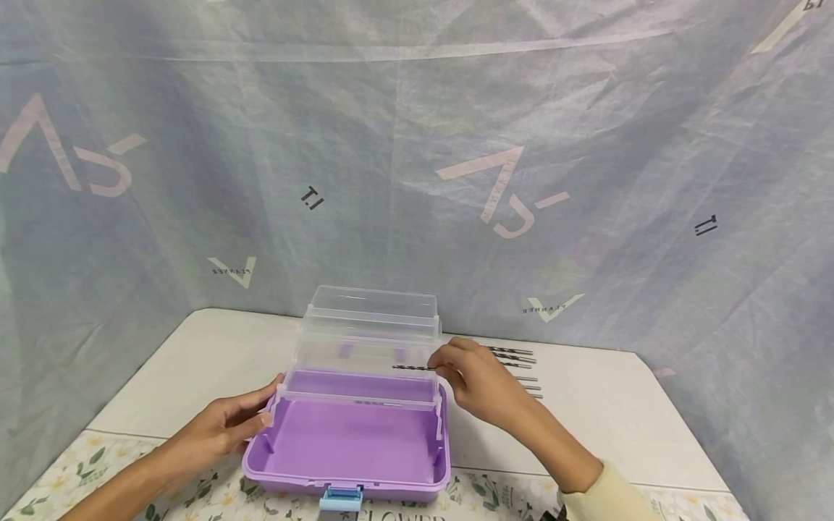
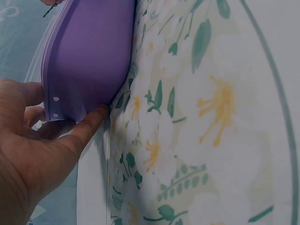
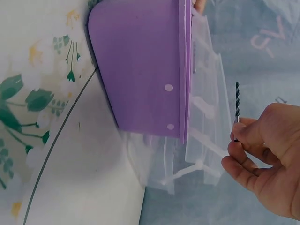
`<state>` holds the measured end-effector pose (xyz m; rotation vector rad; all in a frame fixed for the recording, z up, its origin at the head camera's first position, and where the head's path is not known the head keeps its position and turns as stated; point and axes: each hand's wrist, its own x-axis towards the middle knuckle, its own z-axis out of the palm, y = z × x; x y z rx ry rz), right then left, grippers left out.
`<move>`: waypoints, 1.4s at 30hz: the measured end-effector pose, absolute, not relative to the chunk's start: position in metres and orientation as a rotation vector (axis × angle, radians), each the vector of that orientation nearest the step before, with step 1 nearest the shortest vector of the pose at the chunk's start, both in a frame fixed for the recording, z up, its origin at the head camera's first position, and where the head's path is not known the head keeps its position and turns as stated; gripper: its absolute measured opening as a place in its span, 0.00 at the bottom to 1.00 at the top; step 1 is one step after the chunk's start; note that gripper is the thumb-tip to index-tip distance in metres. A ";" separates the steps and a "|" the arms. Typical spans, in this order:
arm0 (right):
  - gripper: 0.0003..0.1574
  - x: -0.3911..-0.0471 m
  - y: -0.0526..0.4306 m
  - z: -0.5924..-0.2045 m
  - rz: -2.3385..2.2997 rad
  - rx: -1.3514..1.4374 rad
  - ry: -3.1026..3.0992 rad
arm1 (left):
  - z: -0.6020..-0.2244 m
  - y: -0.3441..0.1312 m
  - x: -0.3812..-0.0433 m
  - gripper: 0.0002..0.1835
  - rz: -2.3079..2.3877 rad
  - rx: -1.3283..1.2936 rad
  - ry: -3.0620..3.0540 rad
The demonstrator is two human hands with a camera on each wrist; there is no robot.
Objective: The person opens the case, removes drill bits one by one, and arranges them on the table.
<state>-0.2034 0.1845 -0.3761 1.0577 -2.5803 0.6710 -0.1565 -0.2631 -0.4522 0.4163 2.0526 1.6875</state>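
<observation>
A purple toolbox [image 1: 348, 441] stands open, with clear tiered trays [image 1: 365, 325] raised at its back. My left hand [image 1: 218, 427] holds the box's left side, its fingers and thumb set about the corner; the left wrist view shows a fingertip [image 2: 101, 111] low on the purple wall. In my right hand [image 1: 485, 383], a dark twist drill bit [image 3: 237, 101] is pinched between thumb and fingers by its shank. The bit's fluted end points left, over the right part of the trays in the head view. A small dark piece [image 1: 369, 402] shows in the lowest tray.
Several more drill bits [image 1: 517, 357] lie in a row on the white table [image 1: 586, 412], behind and beside my right forearm. A blue latch [image 1: 342, 498] hangs at the box front. Floral cloth [image 1: 504, 496] covers the near edge; a grey-blue curtain [image 1: 391, 166] closes off the back.
</observation>
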 end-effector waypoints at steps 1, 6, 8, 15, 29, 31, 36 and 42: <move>0.12 -0.203 0.186 -0.376 0.673 1.057 -2.580 | -0.452 -0.263 -0.157 0.42 1.688 0.416 2.052; 0.12 -0.200 0.195 -0.375 0.698 1.056 -2.568 | -0.452 -0.263 -0.157 0.42 1.685 0.411 2.051; 0.12 -0.199 0.200 -0.375 0.715 1.046 -2.569 | -0.452 -0.264 -0.156 0.42 1.684 0.409 2.046; 0.11 -0.193 0.213 -0.375 0.736 0.978 -2.595 | -0.452 -0.263 -0.157 0.42 1.675 0.412 2.047; 0.13 -0.184 0.234 -0.380 0.770 0.888 -2.643 | -0.452 -0.265 -0.157 0.42 1.676 0.415 2.045; 0.13 -0.183 0.236 -0.381 0.775 0.887 -2.635 | -0.452 -0.265 -0.156 0.42 1.670 0.409 2.050; 0.15 -0.182 0.243 -0.383 0.788 0.888 -2.621 | -0.453 -0.265 -0.156 0.42 1.673 0.409 2.048; 0.16 -0.181 0.252 -0.387 0.778 0.869 -2.625 | -0.453 -0.265 -0.157 0.42 1.684 0.404 2.041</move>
